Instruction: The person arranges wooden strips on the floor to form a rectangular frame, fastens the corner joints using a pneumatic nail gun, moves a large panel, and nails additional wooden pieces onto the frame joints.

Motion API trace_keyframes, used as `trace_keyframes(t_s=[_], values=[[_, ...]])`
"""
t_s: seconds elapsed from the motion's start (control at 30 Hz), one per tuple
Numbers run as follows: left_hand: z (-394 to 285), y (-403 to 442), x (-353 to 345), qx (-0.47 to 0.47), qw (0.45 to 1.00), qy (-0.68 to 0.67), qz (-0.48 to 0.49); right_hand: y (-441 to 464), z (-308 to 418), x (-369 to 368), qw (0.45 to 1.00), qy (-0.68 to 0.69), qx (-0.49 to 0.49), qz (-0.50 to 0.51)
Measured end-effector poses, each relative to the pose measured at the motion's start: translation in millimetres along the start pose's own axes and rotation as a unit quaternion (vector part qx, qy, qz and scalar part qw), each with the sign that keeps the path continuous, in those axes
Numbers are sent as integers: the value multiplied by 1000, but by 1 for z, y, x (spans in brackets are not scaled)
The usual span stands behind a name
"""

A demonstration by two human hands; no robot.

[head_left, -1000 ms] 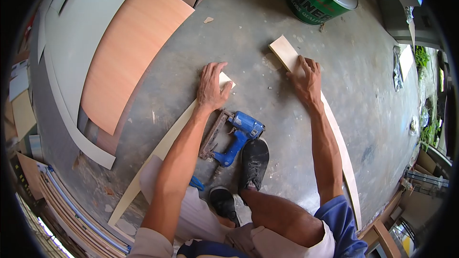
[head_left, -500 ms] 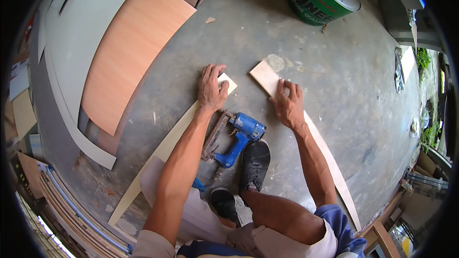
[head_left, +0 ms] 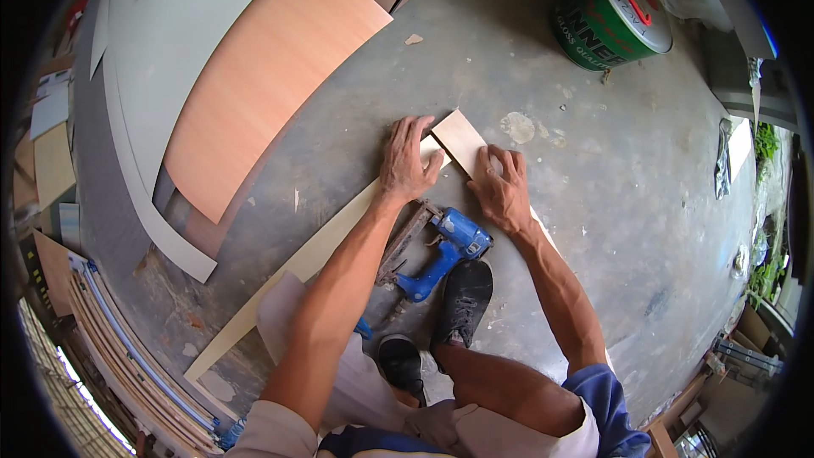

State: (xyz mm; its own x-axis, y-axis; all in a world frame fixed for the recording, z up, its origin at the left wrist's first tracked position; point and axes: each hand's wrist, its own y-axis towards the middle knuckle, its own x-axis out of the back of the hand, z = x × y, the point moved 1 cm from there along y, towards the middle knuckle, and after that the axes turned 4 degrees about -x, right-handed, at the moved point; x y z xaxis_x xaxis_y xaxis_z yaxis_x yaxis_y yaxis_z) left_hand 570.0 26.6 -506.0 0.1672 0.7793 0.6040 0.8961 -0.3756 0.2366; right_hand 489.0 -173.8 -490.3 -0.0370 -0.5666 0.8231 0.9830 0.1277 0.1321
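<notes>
My left hand (head_left: 407, 161) grips the far end of a long pale wooden strip (head_left: 318, 246), which runs back toward the lower left. My right hand (head_left: 500, 187) holds a second wooden strip (head_left: 459, 137) near its far end; the rest of that strip passes under my right forearm. The two far ends meet at an angle, close together, with a dark line between them. A blue nail gun (head_left: 456, 242) lies on the floor just below my hands, beside my black shoe.
A green paint can (head_left: 602, 30) stands at the upper right. Curved pinkish wood sheet (head_left: 271, 76) and grey-white panels (head_left: 195, 17) lie at the upper left. Stacked boards (head_left: 127, 348) line the lower left edge.
My right hand has moved left with its strip, bringing that strip's end up to the end of the left strip. My left hand stays on its strip. The camera view has shifted slightly.
</notes>
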Motion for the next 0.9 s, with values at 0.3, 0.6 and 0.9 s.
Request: trace_keyframes(t_s=[0.3, 0.6, 0.9], values=[[-3, 3, -11, 3, 997, 76, 34, -7, 1, 3, 1000, 20, 6, 22], [1, 3, -10, 34, 997, 67, 25, -132, 1, 49, 967, -55, -242, 51], [2, 5, -7, 65, 998, 9, -13, -155, -13, 51, 967, -4, -253, 34]])
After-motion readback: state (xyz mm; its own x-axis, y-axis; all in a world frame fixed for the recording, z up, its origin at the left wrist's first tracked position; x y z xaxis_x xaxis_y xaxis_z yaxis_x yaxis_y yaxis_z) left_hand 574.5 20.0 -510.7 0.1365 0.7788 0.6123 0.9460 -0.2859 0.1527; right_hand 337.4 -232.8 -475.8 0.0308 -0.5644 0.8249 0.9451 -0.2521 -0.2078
